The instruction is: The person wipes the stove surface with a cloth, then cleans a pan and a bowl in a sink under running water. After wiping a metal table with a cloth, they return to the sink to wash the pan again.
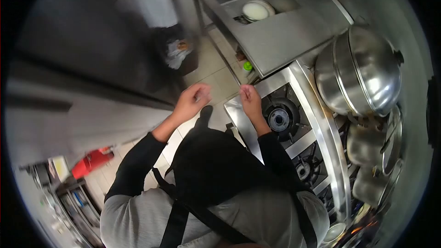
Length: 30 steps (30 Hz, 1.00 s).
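Observation:
My left hand [193,100] is raised in front of my body above the tiled floor, its fingers loosely curled in with nothing visible in them. Beside the front corner of the stove [242,120], my right hand [249,97] is held up with the fingers folded toward the palm. I see no object in it. The nearest burner [279,118] lies just to the right of that hand, and no flame shows on it. Neither hand appears to touch anything.
Ahead stands a steel sink counter [285,41] with bowls [256,11] in its basin. A large domed steel pot [342,71] and smaller pans [367,144] line the stove's right side. A bin [186,62] with a plastic bag is ahead left, beside a steel cabinet [92,87].

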Available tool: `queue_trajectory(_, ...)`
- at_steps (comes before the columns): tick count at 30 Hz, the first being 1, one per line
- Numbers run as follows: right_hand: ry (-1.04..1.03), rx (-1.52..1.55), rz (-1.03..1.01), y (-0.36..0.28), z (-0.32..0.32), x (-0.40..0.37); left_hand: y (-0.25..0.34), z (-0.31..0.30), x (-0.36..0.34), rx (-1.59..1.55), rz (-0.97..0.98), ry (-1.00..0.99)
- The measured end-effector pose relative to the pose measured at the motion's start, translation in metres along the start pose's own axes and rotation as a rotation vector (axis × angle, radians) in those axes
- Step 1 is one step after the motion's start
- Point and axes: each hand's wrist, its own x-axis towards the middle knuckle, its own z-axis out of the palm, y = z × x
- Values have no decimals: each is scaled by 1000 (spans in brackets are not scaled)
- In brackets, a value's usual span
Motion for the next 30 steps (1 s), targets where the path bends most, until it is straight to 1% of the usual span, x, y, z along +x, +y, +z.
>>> queue_trajectory(1,54,43,32,11,-1,-5,-8,13,38,39,15,-84)
queue_trajectory(2,78,-46,36,0,-5,-24,-10,18,58,24,92,-125)
queue_trajectory(3,103,-49,54,0,-10,-35,-23,26,90,8,171,-167)
queue_trajectory(4,152,-38,114,4,-15,-43,-41,27,120,1,182,-189)
queue_trajectory(5,191,-25,168,4,-18,-52,-55,27,144,108,215,-255)
queue_trajectory(6,243,-42,192,4,-21,-63,-67,29,158,214,244,-320)
queue_trajectory(7,299,-52,211,3,-23,-69,-76,26,171,213,256,-331)
queue_trajectory(8,319,-51,207,1,-23,-71,-86,16,183,308,217,-388)
queue_trajectory(9,392,-52,250,-1,-24,-76,-94,7,192,405,175,-448)
queue_trajectory(10,466,-49,295,-4,-24,-79,-107,0,200,413,187,-468)
queue_trajectory(12,551,0,329,-5,-22,-83,-136,-18,217,569,161,-515)
queue_trajectory(13,606,35,351,-4,-25,-83,-147,-26,227,592,169,-520)
queue_trajectory(15,635,118,369,-1,-26,-84,-163,-31,235,613,190,-518)
queue_trajectory(17,694,164,367,-2,-30,-80,-155,-40,264,534,38,-522)
queue_trajectory(18,705,167,360,2,-33,-81,-147,-43,280,524,56,-482)
queue_trajectory(19,714,178,353,1,-32,-82,-142,-43,300,536,66,-484)
queue_trajectory(21,806,242,339,-2,-41,-76,-134,-37,354,322,149,-367)
queue_trajectory(22,821,209,330,-8,-43,-68,-120,-32,380,338,172,-313)
queue_trajectory(23,837,205,316,0,-45,-64,-100,-27,406,356,194,-261)
queue_trajectory(25,829,229,372,-30,-49,-41,-47,-15,450,439,142,-261)
queue_trajectory(26,849,130,322,-29,-49,-29,-41,-7,476,445,151,-267)
queue_trajectory(27,853,111,342,-28,-51,-17,-37,2,504,457,161,-279)
queue_trajectory(29,782,-41,352,-27,-54,12,-32,23,562,462,176,-309)
queue_trajectory(30,790,-60,332,-19,-51,28,-34,34,591,541,241,-338)
